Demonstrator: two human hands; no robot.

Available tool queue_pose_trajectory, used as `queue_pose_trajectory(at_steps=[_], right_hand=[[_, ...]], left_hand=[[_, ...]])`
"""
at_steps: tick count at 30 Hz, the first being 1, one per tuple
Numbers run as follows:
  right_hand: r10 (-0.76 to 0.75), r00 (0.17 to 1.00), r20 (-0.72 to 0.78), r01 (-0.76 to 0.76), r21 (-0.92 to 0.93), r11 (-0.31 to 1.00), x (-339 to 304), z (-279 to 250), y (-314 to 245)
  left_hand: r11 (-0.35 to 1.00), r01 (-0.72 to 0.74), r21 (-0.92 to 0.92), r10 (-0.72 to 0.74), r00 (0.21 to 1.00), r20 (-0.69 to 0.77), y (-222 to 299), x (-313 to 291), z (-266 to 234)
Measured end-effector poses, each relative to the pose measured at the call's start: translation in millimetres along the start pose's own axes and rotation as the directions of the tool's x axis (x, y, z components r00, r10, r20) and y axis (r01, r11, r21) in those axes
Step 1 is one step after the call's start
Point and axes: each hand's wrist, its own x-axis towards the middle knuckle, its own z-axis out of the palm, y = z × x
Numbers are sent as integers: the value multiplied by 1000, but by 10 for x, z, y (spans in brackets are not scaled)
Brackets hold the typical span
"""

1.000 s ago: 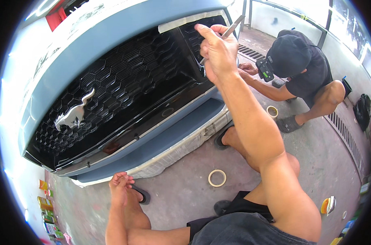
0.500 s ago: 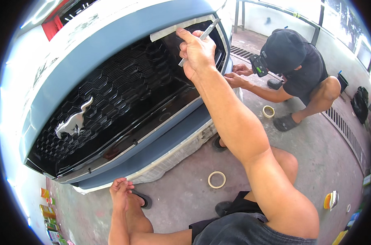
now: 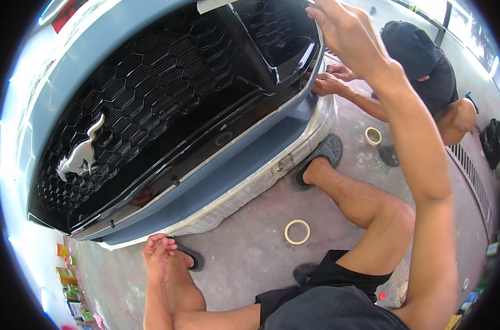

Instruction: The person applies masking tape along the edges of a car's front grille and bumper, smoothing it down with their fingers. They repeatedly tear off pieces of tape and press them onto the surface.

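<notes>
At the top right, my right hand (image 3: 350, 37) is raised to the edge of the car's black honeycomb grille (image 3: 167, 93), its fingers curled and partly cut off by the picture's upper edge. The slim silver utility knife seen in it earlier is hidden now. A strip of masking tape (image 3: 208, 5) shows on the grille's upper rim. My left hand (image 3: 159, 256) hangs by my left knee, below the bumper, fingers loosely bent and apart with nothing visible in them. A silver horse emblem (image 3: 80, 156) sits on the grille's left part.
Masking sheeting (image 3: 222, 212) lines the blue-grey bumper's lower edge. Tape rolls lie on the floor, one roll (image 3: 297, 232) before me and another roll (image 3: 372, 136) farther right. A co-worker (image 3: 420, 66) crouches at the bumper's right corner. Cans (image 3: 67, 276) stand at the left.
My right hand has moved up and right, from over the grille to its right edge, and the knife has gone out of sight. The view has shifted slightly; my left hand stays by my knee.
</notes>
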Motion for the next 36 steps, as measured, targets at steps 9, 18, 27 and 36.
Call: queue_pose_trajectory(at_steps=[9,18,27,36], right_hand=[[-88,981,173,105,-92,990,306,-78,174],[-84,971,222,112,-115,987,369,-69,197],[-80,968,236,111,-123,986,415,-92,230],[-52,968,247,86,-130,988,449,-160,327]], left_hand=[[999,30,38,-30,999,14,-2,62,118],[999,20,37,-20,1000,21,-13,42,109],[999,26,39,-27,999,21,-12,45,84],[1000,16,22,-17,1000,20,-35,38,74]])
